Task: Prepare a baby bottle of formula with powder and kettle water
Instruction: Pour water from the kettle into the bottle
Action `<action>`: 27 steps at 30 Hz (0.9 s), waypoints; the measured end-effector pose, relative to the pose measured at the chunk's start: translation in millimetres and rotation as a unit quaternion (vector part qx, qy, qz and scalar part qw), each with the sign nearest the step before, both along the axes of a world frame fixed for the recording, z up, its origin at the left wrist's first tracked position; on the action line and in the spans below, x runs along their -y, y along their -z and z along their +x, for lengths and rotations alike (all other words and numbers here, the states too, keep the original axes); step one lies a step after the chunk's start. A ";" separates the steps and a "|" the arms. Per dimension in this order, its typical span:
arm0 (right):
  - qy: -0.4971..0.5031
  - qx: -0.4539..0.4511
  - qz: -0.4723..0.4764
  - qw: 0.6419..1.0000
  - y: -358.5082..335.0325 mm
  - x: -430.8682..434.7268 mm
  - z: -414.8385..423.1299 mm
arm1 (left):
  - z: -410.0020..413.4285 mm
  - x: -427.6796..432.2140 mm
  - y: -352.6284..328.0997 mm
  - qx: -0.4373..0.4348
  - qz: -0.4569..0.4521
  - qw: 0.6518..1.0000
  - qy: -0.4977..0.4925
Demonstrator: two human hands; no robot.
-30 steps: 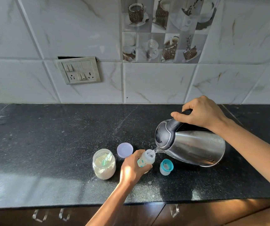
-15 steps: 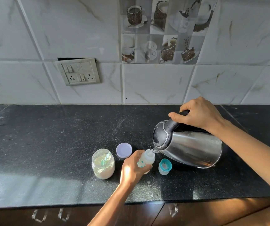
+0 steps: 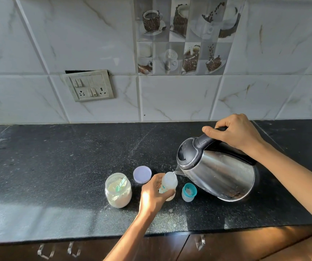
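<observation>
My left hand (image 3: 152, 194) grips a small clear baby bottle (image 3: 168, 183) that stands on the black counter (image 3: 57, 166). My right hand (image 3: 236, 131) holds the black handle of a steel kettle (image 3: 219, 170), tilted left with its spout right over the bottle's open mouth. To the left stands an open glass jar of white powder (image 3: 118, 191) with a green scoop inside. The jar's lilac lid (image 3: 142, 174) lies behind the bottle. A teal bottle cap with teat (image 3: 189, 192) sits just right of the bottle.
Spilled powder specks dot the counter around the bottle. A tiled wall with a switch and socket plate (image 3: 89, 85) rises behind. The counter's front edge runs above wooden cabinet doors (image 3: 226, 245) with clear handles.
The kettle has stayed tilted over the bottle, shifting only slightly. My left hand keeps its grip on the bottle.
</observation>
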State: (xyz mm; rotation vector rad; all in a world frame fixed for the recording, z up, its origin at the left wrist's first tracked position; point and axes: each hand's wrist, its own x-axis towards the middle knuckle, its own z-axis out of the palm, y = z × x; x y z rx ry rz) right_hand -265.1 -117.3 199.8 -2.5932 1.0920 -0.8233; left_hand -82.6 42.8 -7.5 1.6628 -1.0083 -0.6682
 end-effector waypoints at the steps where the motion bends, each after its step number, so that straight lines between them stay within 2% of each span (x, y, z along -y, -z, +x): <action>1: 0.004 0.007 0.006 1.000 0.7 0.4 -2.1 | -0.6 0.0 0.1 -0.004 -0.005 1.000 0.001; 11: 0.081 0.177 0.112 0.974 20.5 12.9 -38.8 | -5.8 -0.3 -5.7 -0.040 -0.031 0.999 -0.009; 18: 0.192 0.350 0.187 0.898 38.8 29.8 -67.5 | -2.0 -5.5 2.4 -0.024 0.000 0.999 -0.035; 25: 0.262 0.440 0.233 0.827 72.9 44.5 -76.7 | 4.4 -9.7 16.3 -0.026 0.030 0.998 -0.043; 27: 0.267 0.451 0.233 0.819 83.9 47.6 -76.1 | 5.6 -9.5 19.6 -0.033 0.031 0.998 -0.040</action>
